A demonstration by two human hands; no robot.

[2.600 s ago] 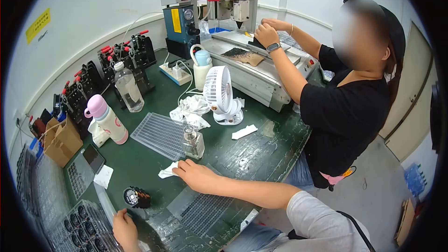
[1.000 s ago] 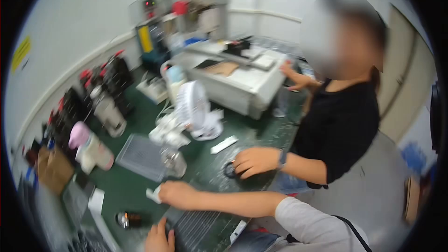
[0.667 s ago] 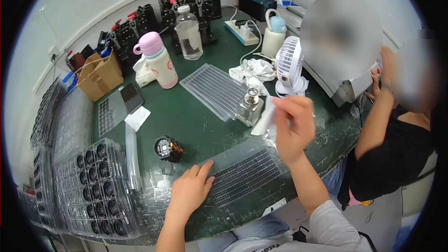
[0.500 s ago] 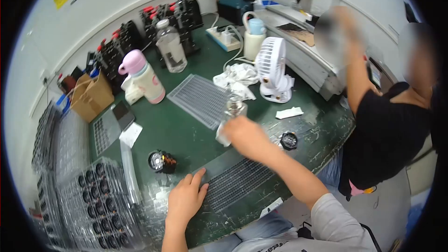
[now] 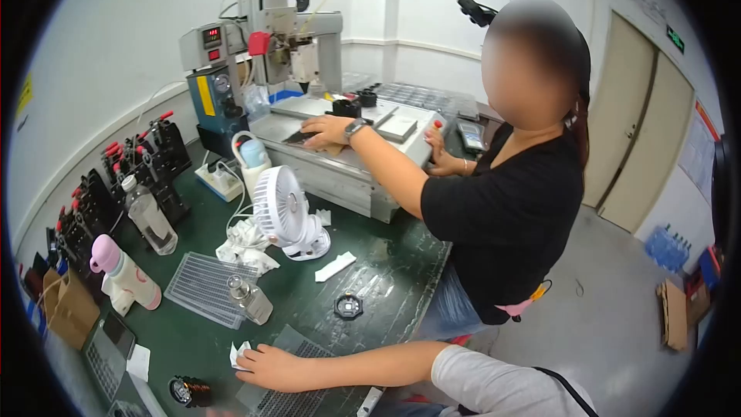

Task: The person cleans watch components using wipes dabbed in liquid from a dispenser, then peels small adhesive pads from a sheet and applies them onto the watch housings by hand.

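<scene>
My right hand [image 5: 272, 368] is low over the table, its fingertips closed on a crumpled white tissue [image 5: 241, 355]. Under that wrist lies a dark perforated sheet [image 5: 289, 398], partly covered by my arm. Just beyond the tissue stands a small clear glass bottle [image 5: 253, 303] with a metal top, apart from my fingers. Of my left hand [image 5: 219, 412] only a blurred sliver shows at the bottom edge, so its fingers cannot be made out. Near it is a round black part [image 5: 189, 391] with a shiny centre. Another black ring-shaped part [image 5: 349, 306] lies to the right.
A white fan [image 5: 279, 205], crumpled tissues [image 5: 245, 245] and a clear gridded tray [image 5: 208, 289] are beyond the bottle. A pink-capped flask [image 5: 127, 274] and clear bottle [image 5: 150, 216] stand left. At right, a co-worker [image 5: 509, 224] has one hand on the machine bed [image 5: 309, 156].
My view has swung up and right. My right hand has left the glass bottle standing and now holds the tissue nearer me. My left hand has nearly left view. The co-worker's raised arm has lowered.
</scene>
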